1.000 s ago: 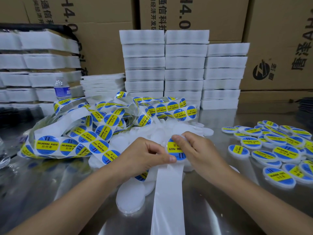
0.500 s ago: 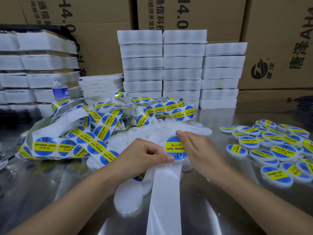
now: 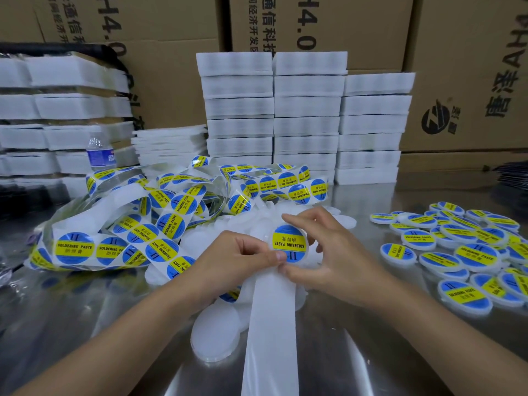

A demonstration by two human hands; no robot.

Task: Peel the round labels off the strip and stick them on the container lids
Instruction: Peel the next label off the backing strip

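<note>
Left hand [image 3: 240,258] pinches the strip [image 3: 271,324] at its top end, anchoring it. Right hand [image 3: 337,252] curls thumb and forefinger round the round label [image 3: 290,242] just above that end, probably to lift it clear.

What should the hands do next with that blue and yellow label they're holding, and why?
Probably the right hand should pull the round label clear of the backing strip, which the left hand pinches just beside it. The strip nearer the person is already bare, and unlabelled white lids lie under the hands, ready to take it.
</note>
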